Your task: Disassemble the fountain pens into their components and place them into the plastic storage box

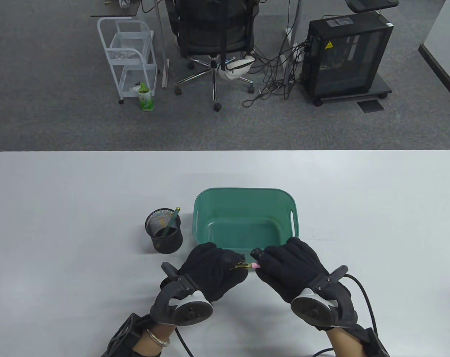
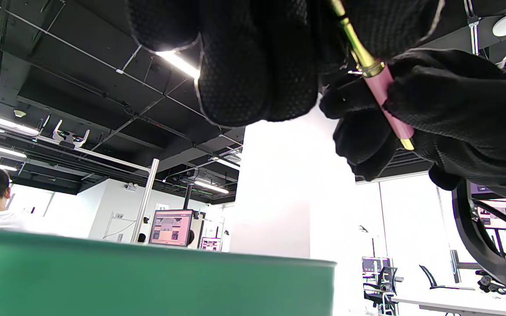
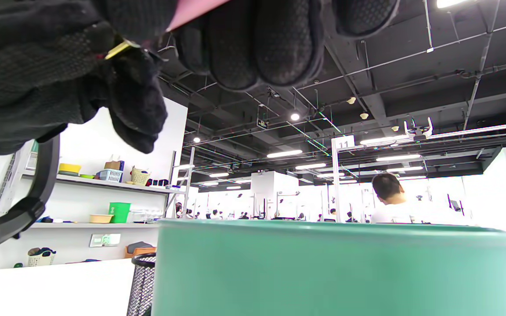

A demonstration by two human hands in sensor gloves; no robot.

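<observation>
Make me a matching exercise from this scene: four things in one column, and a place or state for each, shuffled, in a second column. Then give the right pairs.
Things:
1. pink pen
2. green pen
3. storage box
4. mesh pen cup

Places or states:
A. stands on the table to the left of the box, in the table view
B. held between both hands, at the box's near edge
C. leans inside the mesh cup
D. green, with nothing visible inside

Pairs: 1-B, 2-C, 3-D, 4-A

The left hand and right hand each grip one end of the pink pen.
</observation>
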